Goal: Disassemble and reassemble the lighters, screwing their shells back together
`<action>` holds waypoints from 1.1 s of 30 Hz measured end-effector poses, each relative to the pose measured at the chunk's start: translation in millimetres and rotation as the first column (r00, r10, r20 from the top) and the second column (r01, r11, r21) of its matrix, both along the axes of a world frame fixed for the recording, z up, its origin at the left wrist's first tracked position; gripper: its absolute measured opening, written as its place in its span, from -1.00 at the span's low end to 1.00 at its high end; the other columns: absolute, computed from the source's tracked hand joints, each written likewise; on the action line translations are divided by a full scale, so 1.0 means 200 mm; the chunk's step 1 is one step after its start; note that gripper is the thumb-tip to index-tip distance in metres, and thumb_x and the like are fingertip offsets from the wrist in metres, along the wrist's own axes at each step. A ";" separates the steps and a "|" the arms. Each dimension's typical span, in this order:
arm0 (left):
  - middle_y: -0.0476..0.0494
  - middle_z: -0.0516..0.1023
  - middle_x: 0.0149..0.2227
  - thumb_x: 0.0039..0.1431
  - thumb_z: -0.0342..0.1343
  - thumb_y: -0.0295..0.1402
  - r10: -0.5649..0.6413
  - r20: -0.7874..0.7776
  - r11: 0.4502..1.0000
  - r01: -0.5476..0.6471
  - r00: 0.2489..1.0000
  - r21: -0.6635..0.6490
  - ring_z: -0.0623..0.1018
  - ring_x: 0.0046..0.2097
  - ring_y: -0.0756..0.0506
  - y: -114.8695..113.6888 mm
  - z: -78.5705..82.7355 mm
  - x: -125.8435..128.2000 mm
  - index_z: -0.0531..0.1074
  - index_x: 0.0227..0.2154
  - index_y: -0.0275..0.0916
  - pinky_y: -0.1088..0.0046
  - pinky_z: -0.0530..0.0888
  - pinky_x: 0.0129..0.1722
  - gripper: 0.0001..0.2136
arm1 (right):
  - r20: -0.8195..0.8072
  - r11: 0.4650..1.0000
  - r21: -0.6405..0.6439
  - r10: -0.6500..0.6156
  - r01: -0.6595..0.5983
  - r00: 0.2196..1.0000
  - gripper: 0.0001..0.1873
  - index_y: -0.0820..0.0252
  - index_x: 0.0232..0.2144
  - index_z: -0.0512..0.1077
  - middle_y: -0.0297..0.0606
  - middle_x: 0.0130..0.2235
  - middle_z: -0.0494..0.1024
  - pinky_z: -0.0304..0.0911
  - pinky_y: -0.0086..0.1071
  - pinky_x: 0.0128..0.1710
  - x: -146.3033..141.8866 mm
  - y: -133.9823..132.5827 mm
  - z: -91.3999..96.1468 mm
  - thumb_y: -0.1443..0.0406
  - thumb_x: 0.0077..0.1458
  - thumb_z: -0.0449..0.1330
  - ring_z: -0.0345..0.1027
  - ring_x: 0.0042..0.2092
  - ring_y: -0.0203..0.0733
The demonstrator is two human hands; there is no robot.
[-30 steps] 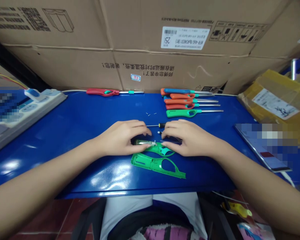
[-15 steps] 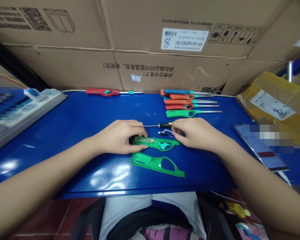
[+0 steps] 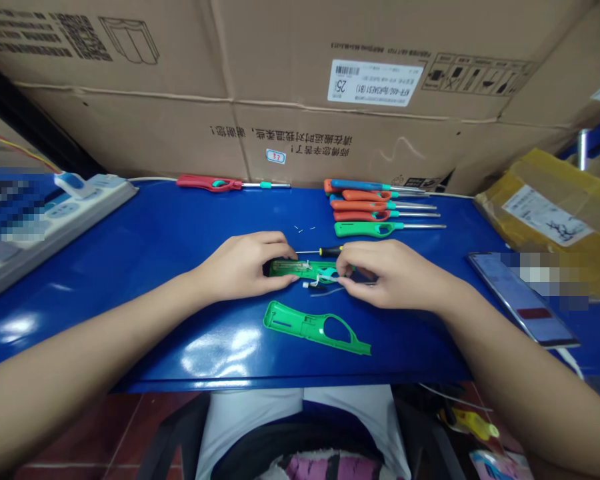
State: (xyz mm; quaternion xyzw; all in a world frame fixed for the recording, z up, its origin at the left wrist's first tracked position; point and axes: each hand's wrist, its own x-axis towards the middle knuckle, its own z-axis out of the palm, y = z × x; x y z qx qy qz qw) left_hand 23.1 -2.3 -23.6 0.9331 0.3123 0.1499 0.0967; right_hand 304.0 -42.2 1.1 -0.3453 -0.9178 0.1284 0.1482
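On the blue table my left hand curls round the left end of an opened green lighter body and holds it down. My right hand pinches a small white and black inner part with a thin wire at the body's right end. The other green half shell lies loose just in front of the hands. A small screwdriver with a black and yellow handle lies behind the hands. Tiny screws lie further back.
Several assembled long lighters, orange, blue and green, lie in a row at the back; a red one lies to their left. Big cardboard boxes wall off the rear. A power strip sits left, a phone and a yellow parcel right.
My right hand went back near the screwdriver, then returned to the green body pinching the small wired part. The left hand kept holding the body, which shifted slightly away from me.
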 end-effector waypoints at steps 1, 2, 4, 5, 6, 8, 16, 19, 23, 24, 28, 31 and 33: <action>-0.08 0.57 -0.09 0.27 0.17 -0.12 0.001 0.014 1.000 -0.002 1.000 0.009 0.59 -0.12 -0.10 0.00 0.00 0.00 0.54 -0.08 -0.17 0.46 0.45 -0.26 -0.71 | 0.036 1.000 -0.023 0.004 -0.003 0.999 -0.95 0.16 -0.34 0.42 -0.35 -0.33 0.52 0.10 -0.42 -0.37 0.00 0.00 -0.01 0.35 0.19 0.17 0.29 -0.39 -0.32; -0.08 0.57 -0.08 0.26 0.18 -0.12 0.001 0.030 1.000 -0.001 1.000 0.020 0.59 -0.12 -0.10 0.00 0.00 0.00 0.54 -0.06 -0.17 0.46 0.45 -0.26 -0.70 | 0.063 0.999 -0.035 0.001 0.001 0.998 -0.95 0.16 -0.34 0.42 -0.34 -0.32 0.53 0.09 -0.42 -0.38 -0.01 0.00 -0.01 0.35 0.19 0.17 0.30 -0.39 -0.31; -0.09 0.56 -0.09 0.25 0.19 -0.11 -0.013 0.067 0.999 0.011 0.998 0.041 0.59 -0.13 -0.09 -0.01 0.01 0.00 0.54 -0.09 -0.18 0.46 0.46 -0.25 -0.70 | 0.086 0.999 -0.020 -0.030 0.032 0.996 -0.94 0.15 -0.30 0.45 -0.32 -0.29 0.56 0.10 -0.41 -0.36 -0.01 0.01 -0.03 0.34 0.22 0.16 0.33 -0.36 -0.28; -0.09 0.57 -0.12 0.26 0.19 -0.12 -0.036 0.086 0.998 0.032 0.996 0.053 0.58 -0.14 -0.08 -0.02 0.01 0.00 0.55 -0.12 -0.19 0.45 0.46 -0.24 -0.72 | 0.085 0.998 -0.003 -0.056 0.057 0.995 -0.92 0.15 -0.25 0.46 -0.31 -0.26 0.58 0.11 -0.40 -0.35 -0.01 0.01 -0.04 0.33 0.24 0.15 0.36 -0.34 -0.27; -0.10 0.57 -0.14 0.27 0.18 -0.12 -0.074 0.100 0.995 0.068 0.992 0.067 0.58 -0.15 -0.08 -0.02 0.02 0.00 0.55 -0.15 -0.20 0.45 0.46 -0.22 -0.74 | 0.087 0.997 0.009 -0.080 0.080 0.993 -0.89 0.14 -0.19 0.47 -0.29 -0.22 0.59 0.13 -0.39 -0.34 -0.02 0.01 -0.05 0.32 0.26 0.15 0.39 -0.31 -0.24; -0.10 0.57 -0.21 0.26 0.18 -0.12 -0.191 0.097 0.979 0.182 0.977 0.092 0.57 -0.19 -0.07 -0.04 0.03 0.00 0.54 -0.22 -0.21 0.44 0.46 -0.23 -0.76 | 0.119 0.995 0.009 -0.102 0.101 0.988 -0.82 0.12 -0.08 0.46 -0.26 -0.12 0.61 0.16 -0.37 -0.30 -0.02 0.01 -0.06 0.32 0.29 0.13 0.44 -0.22 -0.20; -0.03 0.45 -0.50 0.23 0.19 -0.10 -0.456 -0.058 0.879 0.459 0.888 0.127 0.45 -0.42 -0.07 -0.12 0.06 0.05 0.44 -0.42 -0.19 0.39 0.27 -0.46 -0.74 | 0.235 0.993 0.010 -0.121 0.122 0.965 -0.84 0.15 -0.07 0.41 -0.19 -0.05 0.53 0.18 -0.34 -0.31 -0.04 0.01 -0.07 0.28 0.36 0.08 0.45 -0.14 -0.12; -0.01 0.46 -0.50 0.21 0.23 -0.12 -0.436 -0.060 0.893 0.440 0.898 0.091 0.46 -0.40 -0.06 -0.11 0.04 0.04 0.43 -0.43 -0.19 0.40 0.29 -0.42 -0.74 | 0.219 0.988 0.035 -0.152 0.148 0.964 -0.85 0.17 -0.09 0.40 -0.19 -0.06 0.53 0.19 -0.33 -0.30 -0.03 0.02 -0.07 0.29 0.35 0.08 0.45 -0.14 -0.11; -0.02 0.50 -0.47 0.21 0.22 -0.02 -0.390 -0.064 0.912 0.395 0.918 0.113 0.49 -0.37 -0.06 -0.07 0.04 0.01 0.47 -0.40 -0.20 0.41 0.31 -0.40 -0.68 | 0.048 0.989 0.008 -0.151 0.150 0.987 -0.88 0.15 -0.12 0.42 -0.24 -0.13 0.55 0.21 -0.35 -0.26 -0.01 0.02 -0.05 0.28 0.32 0.13 0.42 -0.18 -0.18; -0.03 0.52 -0.44 0.22 0.20 -0.01 -0.362 -0.050 0.923 0.366 0.931 0.124 0.50 -0.36 -0.06 -0.06 0.05 0.01 0.48 -0.39 -0.20 0.41 0.32 -0.39 -0.67 | 0.013 0.991 -0.016 -0.131 0.131 0.991 -0.88 0.15 -0.14 0.43 -0.26 -0.17 0.55 0.21 -0.36 -0.27 0.00 0.02 -0.04 0.27 0.30 0.16 0.41 -0.22 -0.20; -0.09 0.58 -0.26 0.38 0.06 -0.15 -0.158 0.030 0.976 0.151 0.987 0.159 0.55 -0.22 -0.07 -0.04 0.05 0.00 0.51 -0.24 -0.22 0.43 0.42 -0.25 -0.75 | 0.049 0.990 -0.139 0.021 -0.014 0.999 -0.90 0.14 -0.18 0.47 -0.28 -0.21 0.55 0.21 -0.37 -0.29 0.00 0.00 -0.01 0.28 0.25 0.22 0.39 -0.25 -0.23; -0.14 0.55 -0.08 0.40 0.02 -0.17 -0.024 -0.019 0.992 0.026 1.000 0.123 0.56 -0.10 -0.11 -0.02 0.03 0.00 0.49 -0.08 -0.20 0.40 0.45 -0.20 -0.75 | 0.113 0.989 -0.139 0.074 -0.058 0.991 -0.84 0.12 -0.10 0.49 -0.25 -0.13 0.55 0.25 -0.35 -0.22 0.00 -0.01 -0.01 0.29 0.26 0.20 0.43 -0.17 -0.18; -0.15 0.51 -0.03 0.39 0.03 -0.13 0.016 -0.056 0.998 -0.012 0.998 0.067 0.57 -0.12 -0.12 -0.02 0.01 0.00 0.47 -0.04 -0.20 0.39 0.46 -0.24 -0.71 | 0.118 0.992 -0.114 0.064 -0.050 0.991 -0.81 0.12 -0.08 0.48 -0.23 -0.13 0.54 0.26 -0.35 -0.22 0.00 -0.01 -0.01 0.27 0.26 0.20 0.43 -0.17 -0.18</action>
